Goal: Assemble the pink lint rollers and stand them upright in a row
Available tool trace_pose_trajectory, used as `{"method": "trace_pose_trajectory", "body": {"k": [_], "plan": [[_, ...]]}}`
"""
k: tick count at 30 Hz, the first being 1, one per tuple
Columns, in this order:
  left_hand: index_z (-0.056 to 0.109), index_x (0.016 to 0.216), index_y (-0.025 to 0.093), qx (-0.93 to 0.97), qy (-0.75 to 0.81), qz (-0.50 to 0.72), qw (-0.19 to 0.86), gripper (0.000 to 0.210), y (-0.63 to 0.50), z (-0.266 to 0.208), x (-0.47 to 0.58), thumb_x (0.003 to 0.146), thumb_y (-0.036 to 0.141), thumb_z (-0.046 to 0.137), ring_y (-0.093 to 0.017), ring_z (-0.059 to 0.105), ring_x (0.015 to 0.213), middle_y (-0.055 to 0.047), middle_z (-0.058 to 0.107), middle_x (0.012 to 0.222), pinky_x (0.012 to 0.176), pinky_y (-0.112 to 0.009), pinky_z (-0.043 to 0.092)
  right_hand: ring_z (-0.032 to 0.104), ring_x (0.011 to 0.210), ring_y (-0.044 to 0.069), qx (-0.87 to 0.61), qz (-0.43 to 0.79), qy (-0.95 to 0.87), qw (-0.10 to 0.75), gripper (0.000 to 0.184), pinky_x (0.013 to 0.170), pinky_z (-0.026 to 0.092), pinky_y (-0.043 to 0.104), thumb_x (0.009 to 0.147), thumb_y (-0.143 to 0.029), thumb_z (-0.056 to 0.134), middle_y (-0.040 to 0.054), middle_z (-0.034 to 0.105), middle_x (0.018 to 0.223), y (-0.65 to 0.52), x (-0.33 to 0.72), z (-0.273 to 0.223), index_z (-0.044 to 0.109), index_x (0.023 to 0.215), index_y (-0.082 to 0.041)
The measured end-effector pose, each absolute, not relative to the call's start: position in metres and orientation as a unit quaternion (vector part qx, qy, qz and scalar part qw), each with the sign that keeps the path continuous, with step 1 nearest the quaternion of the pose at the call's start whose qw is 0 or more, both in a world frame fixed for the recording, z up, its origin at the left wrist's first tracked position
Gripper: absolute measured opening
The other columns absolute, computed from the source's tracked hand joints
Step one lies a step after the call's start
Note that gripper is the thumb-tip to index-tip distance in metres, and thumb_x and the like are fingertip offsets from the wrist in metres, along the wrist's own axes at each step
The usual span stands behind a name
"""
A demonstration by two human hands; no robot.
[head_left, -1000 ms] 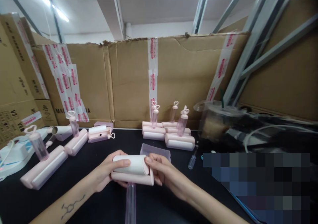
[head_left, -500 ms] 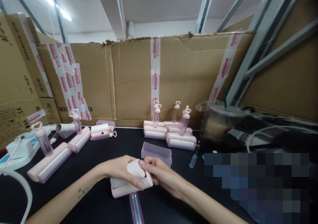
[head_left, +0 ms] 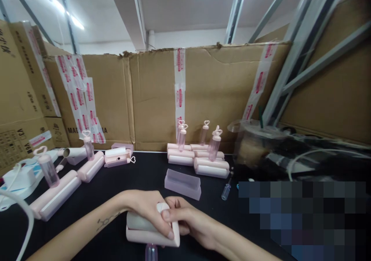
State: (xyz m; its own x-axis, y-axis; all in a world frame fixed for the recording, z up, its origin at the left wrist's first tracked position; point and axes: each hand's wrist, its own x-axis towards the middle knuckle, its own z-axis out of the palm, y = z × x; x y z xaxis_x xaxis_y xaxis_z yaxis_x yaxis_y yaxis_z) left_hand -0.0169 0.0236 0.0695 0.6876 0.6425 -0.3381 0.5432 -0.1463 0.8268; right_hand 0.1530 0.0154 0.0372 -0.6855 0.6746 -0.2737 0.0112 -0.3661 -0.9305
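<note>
Low in front of me, my left hand (head_left: 150, 212) is wrapped over a pink lint roller (head_left: 150, 236) with a white roll (head_left: 137, 221) in its housing. Its clear handle (head_left: 151, 252) points down toward me and is cut off by the picture's lower edge. My right hand (head_left: 185, 218) grips the right end of the same roller, its thumb pressing on the roll's end. Fingers of both hands hide part of the roll. Just beyond them lies a translucent purple cover (head_left: 182, 184), apart from the hands.
Several finished-looking pink lint rollers (head_left: 210, 167) stand at the back right. More rollers (head_left: 56, 194) stand on the left, beside a white power strip (head_left: 19, 182). A screwdriver (head_left: 226, 190) lies right, near a lidded drink cup (head_left: 252, 145). Cardboard (head_left: 153, 99) walls the back.
The white roll, whose right end stuck up out of the housing, now sits lower in it. Both hands and the roller have moved slightly down; the purple cover is now uncovered.
</note>
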Motion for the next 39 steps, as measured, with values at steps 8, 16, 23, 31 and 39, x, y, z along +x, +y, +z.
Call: {"method": "trace_pose_trajectory", "body": {"k": [8, 16, 23, 31, 39], "plan": [[0.071, 0.082, 0.02, 0.73, 0.375, 0.058, 0.568, 0.03, 0.017, 0.076, -0.015, 0.057, 0.035, 0.073, -0.017, 0.061, 0.066, 0.002, 0.067, 0.074, 0.055, -0.021, 0.046, 0.014, 0.033, 0.0, -0.307, 0.776, -0.504, 0.221, 0.048, 0.036, 0.003, 0.021, 0.057, -0.03, 0.074, -0.0115, 0.033, 0.039, 0.013, 0.151, 0.043, 0.027, 0.052, -0.019], [0.071, 0.081, 0.021, 0.761, 0.363, 0.065, 0.535, 0.031, 0.01, 0.082, -0.013, 0.054, 0.035, 0.076, -0.015, 0.06, 0.071, 0.004, 0.067, 0.075, 0.066, -0.021, 0.045, 0.028, 0.03, 0.003, -0.363, 0.651, -0.625, 0.232, 0.042, 0.032, 0.013, 0.018, 0.062, -0.039, 0.07, -0.0088, 0.042, 0.041, 0.014, 0.157, 0.044, 0.033, 0.055, -0.02], [0.069, 0.074, 0.017, 0.722, 0.389, 0.092, 0.564, 0.034, 0.017, 0.078, -0.02, 0.049, 0.037, 0.079, -0.013, 0.057, 0.064, 0.002, 0.066, 0.07, 0.057, -0.018, 0.043, 0.043, 0.047, 0.009, -0.328, 0.043, -0.865, 0.378, 0.027, 0.045, 0.034, 0.021, 0.081, -0.032, 0.052, -0.0006, 0.048, 0.054, 0.018, 0.184, 0.074, 0.049, 0.059, -0.018], [0.062, 0.08, 0.011, 0.563, 0.367, 0.336, 0.66, 0.052, 0.034, 0.065, -0.028, 0.05, 0.051, 0.076, -0.018, 0.061, 0.063, -0.005, 0.066, 0.068, 0.061, -0.029, 0.048, 0.039, 0.123, 0.021, -0.164, -0.141, -0.929, 0.302, 0.056, 0.098, 0.037, 0.04, 0.08, -0.004, 0.042, 0.0116, 0.042, 0.132, 0.019, 0.183, 0.061, 0.036, 0.132, -0.024], [0.047, 0.117, 0.018, 0.596, 0.351, 0.453, 0.563, 0.074, 0.056, 0.046, -0.02, 0.075, 0.074, 0.025, -0.027, 0.054, 0.105, -0.012, 0.059, 0.111, 0.089, -0.04, 0.041, 0.065, 0.085, 0.019, -0.184, 0.004, -0.871, 0.455, 0.033, 0.076, 0.051, 0.029, 0.077, -0.046, 0.059, 0.0071, 0.07, 0.088, 0.04, 0.192, 0.076, 0.066, 0.093, -0.019]]}}
